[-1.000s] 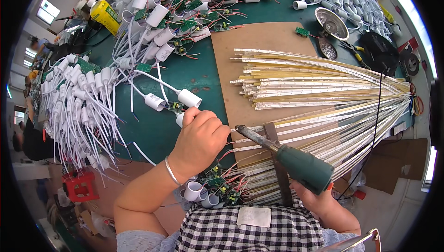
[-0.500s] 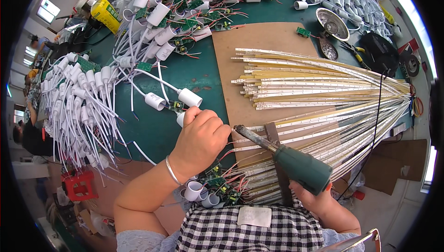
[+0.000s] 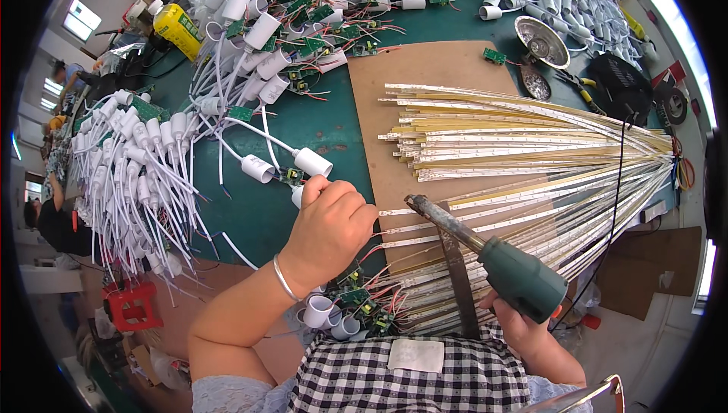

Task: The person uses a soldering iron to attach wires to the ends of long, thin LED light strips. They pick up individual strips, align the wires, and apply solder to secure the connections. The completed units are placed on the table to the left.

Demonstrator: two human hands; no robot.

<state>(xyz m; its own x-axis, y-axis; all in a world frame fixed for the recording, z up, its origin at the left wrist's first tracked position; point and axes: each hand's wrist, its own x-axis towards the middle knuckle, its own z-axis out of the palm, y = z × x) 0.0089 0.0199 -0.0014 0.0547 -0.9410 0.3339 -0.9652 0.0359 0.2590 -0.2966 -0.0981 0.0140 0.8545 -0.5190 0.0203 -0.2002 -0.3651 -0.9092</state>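
Observation:
My left hand (image 3: 334, 219) is closed in a pinch. What lies between its fingers is too small and covered to make out. Its fingertips meet the end of an LED strip (image 3: 409, 212), and a white lamp cap (image 3: 297, 196) shows partly behind the knuckles. Another white cap (image 3: 313, 162) lies just beyond, joined to a small circuit board (image 3: 291, 176). In my right hand (image 3: 519, 329) is a soldering iron (image 3: 523, 280) with a green handle, its dark tip pointing up and left, apart from the left fingertips. A brown flat bar (image 3: 459, 284) lies across the strips beneath the iron.
More LED strips (image 3: 485, 140) fan over a brown board (image 3: 425, 64). White caps with cables (image 3: 136, 155) heap at the left. A metal bowl (image 3: 542, 41), pliers (image 3: 584, 91) and a yellow bottle (image 3: 177, 28) stand farther back. Wired caps (image 3: 318, 310) sit near my apron.
My right hand has drawn the soldering iron to the right, and its tip has come away from the left fingertips. The left hand has stayed nearly in place.

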